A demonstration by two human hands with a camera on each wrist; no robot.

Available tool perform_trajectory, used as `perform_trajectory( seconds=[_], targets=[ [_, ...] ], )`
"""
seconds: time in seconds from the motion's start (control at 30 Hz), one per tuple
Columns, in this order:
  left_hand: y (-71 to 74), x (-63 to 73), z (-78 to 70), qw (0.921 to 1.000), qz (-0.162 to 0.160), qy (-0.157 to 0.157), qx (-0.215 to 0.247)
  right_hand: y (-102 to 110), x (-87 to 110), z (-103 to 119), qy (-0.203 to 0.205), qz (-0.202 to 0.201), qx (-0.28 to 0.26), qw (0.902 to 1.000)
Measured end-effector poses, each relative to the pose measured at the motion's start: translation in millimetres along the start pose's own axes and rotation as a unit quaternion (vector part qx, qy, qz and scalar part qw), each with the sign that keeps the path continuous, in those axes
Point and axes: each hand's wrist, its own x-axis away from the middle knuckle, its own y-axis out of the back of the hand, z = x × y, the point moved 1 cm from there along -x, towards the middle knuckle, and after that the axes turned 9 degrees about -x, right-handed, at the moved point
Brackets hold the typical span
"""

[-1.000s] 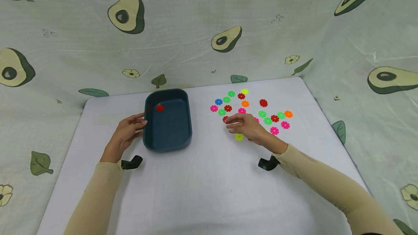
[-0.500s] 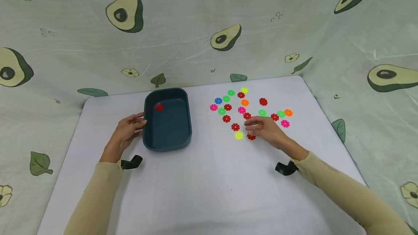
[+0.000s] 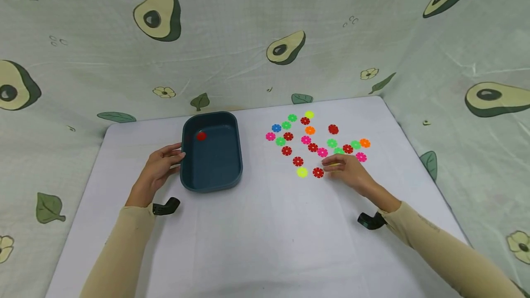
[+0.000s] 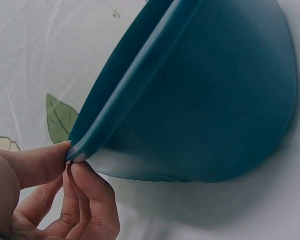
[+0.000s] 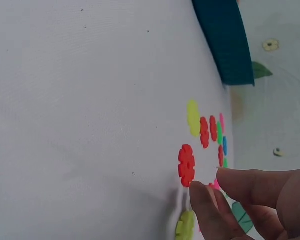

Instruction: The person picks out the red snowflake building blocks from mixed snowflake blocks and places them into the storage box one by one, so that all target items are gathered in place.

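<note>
My left hand (image 3: pixel 159 171) pinches the left rim of a dark blue rectangular tub (image 3: pixel 213 167), thumb on one side and fingers on the other, as the left wrist view shows. Inside the tub, towards its far end, is a red piece (image 3: pixel 201 136). My right hand (image 3: pixel 351 172) hovers low at the near side of many flower-shaped plastic discs, thumb and forefinger apart with nothing between them. Closest to its fingertips lies a red disc (image 5: pixel 186 165). A yellow disc (image 5: pixel 185 226) sits just under the hand, mostly hidden from the head view.
More discs in green, pink, orange, yellow, red and a blue one (image 3: pixel 276 128) spread over the right half of the white table (image 3: pixel 256 243). A cloth with avocado prints (image 3: pixel 232 26) hangs behind and at the sides. Dark wrist mounts (image 3: pixel 167 206) stick out below both hands.
My right hand has moved right and slightly towards me across the discs, uncovering several red and pink ones. The left hand and the tub stay in place.
</note>
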Motion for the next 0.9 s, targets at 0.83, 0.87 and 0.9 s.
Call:
perform_trajectory(
  seconds=[0.83,0.87,0.9],
  targets=[
    [1.3,-0.3,-0.8,1.0,0.006,-0.004,0.007,-22,-17.3,-15,0.06,-0.056,0.128,0.9883],
    [1.0,0.3,-1.0,1.0,0.005,-0.004,0.006,-23,-17.6,-14,0.06,-0.059,0.133,0.9876],
    [0.6,0.9,-1.3,1.0,0.004,-0.003,0.006,-24,-17.7,-14,0.06,-0.062,0.137,0.9867]
  ],
)
